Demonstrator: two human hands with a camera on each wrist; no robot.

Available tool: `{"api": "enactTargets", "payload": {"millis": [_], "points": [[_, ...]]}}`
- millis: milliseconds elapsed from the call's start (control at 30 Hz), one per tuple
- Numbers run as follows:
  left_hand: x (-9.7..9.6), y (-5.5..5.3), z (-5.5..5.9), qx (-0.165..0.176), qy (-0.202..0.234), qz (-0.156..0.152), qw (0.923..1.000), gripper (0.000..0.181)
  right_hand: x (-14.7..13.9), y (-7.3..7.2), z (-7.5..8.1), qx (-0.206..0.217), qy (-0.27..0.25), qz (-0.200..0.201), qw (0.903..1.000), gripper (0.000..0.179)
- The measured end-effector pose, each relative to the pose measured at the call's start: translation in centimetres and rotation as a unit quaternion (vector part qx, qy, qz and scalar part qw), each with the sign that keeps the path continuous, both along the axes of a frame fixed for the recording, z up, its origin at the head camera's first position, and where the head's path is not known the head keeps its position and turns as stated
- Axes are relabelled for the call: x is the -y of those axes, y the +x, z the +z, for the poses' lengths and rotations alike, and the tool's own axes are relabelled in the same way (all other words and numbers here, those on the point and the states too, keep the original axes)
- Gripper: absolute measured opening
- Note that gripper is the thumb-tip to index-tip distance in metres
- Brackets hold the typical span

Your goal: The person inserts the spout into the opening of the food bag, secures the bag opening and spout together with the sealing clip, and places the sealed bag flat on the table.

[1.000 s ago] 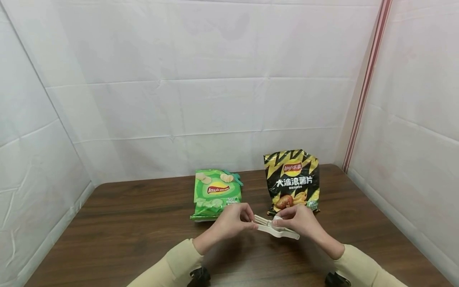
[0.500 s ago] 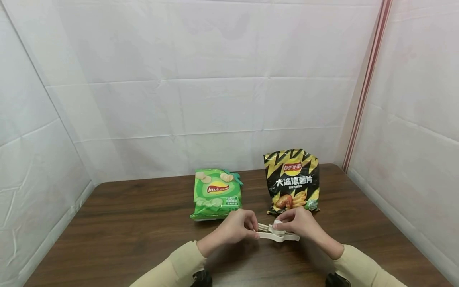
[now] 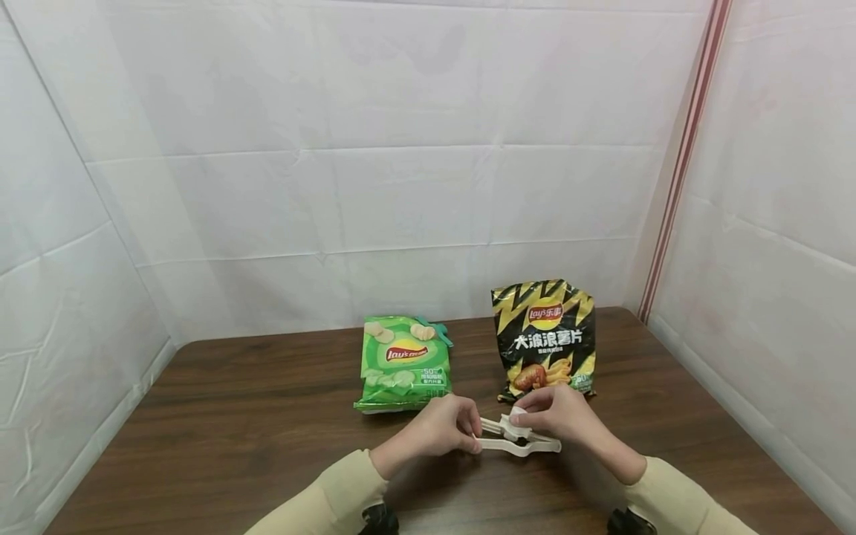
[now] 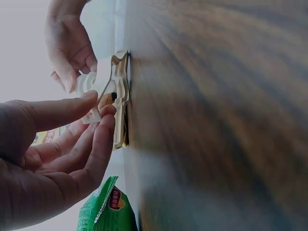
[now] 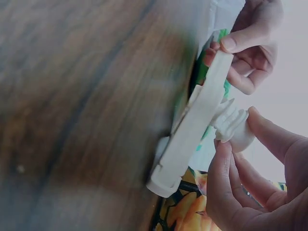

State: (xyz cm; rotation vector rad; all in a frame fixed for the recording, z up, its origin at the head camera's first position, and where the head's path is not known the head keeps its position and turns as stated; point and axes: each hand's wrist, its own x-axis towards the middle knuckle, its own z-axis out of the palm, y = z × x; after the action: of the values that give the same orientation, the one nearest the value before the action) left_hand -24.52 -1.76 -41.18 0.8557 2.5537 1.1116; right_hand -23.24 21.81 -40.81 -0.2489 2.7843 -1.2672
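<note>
Between the two hands is a white plastic bag clip [image 3: 516, 447] with a ridged round spout or cap [image 5: 233, 127] on it. In the head view its long front arm stands apart from the rear part at the left and meets it near the right end. My left hand [image 3: 441, 429] pinches the left end of the front arm between thumb and fingers. My right hand [image 3: 560, 414] pinches the white spout from above and behind. Close behind the hands stands a black and yellow chip bag [image 3: 545, 338]. A green chip bag [image 3: 404, 364] lies just behind the left hand.
A teal item [image 3: 441, 331] shows at the upper right corner of the green bag. The brown wooden table [image 3: 254, 416] is bordered by a white sheet wall [image 3: 401, 186] at the back and sides.
My left hand has come down and slightly nearer, with the front arm's left end swinging away from the rear part. My right hand has stayed nearly in place. Both chip bags are unmoved.
</note>
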Motion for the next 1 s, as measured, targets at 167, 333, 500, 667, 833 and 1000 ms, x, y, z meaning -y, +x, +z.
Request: {"api": "enactTargets", "payload": {"millis": [167,333,500,667,833,1000], "points": [[0.0,0.0,0.0,0.013,0.000,-0.007,0.9999,0.020,-0.3,-0.1,0.5,-0.013,-0.001,-0.006,0.9999,0.032],[0.1,0.1,-0.1,0.037,-0.002,-0.015,0.9992,0.019,-0.9,-0.2,1.0,-0.015,-0.012,-0.021,0.9996,0.034],[0.2,0.1,-0.1,0.054,0.001,-0.024,0.9982,0.017,-1.7,-0.4,1.6,-0.024,-0.014,-0.029,0.9992,0.034],[0.2,0.2,0.3,0.055,0.008,-0.023,0.9982,0.016,-2.4,-0.6,2.2,-0.036,-0.003,-0.032,0.9988,0.035],[0.3,0.1,0.7,0.052,0.009,-0.020,0.9984,0.015,-3.0,-0.9,2.5,-0.047,0.003,-0.039,0.9982,0.036],[0.4,-0.4,1.3,0.023,0.037,0.003,0.9990,0.016,-3.6,-1.2,2.9,-0.048,0.008,-0.045,0.9978,0.039]]}}
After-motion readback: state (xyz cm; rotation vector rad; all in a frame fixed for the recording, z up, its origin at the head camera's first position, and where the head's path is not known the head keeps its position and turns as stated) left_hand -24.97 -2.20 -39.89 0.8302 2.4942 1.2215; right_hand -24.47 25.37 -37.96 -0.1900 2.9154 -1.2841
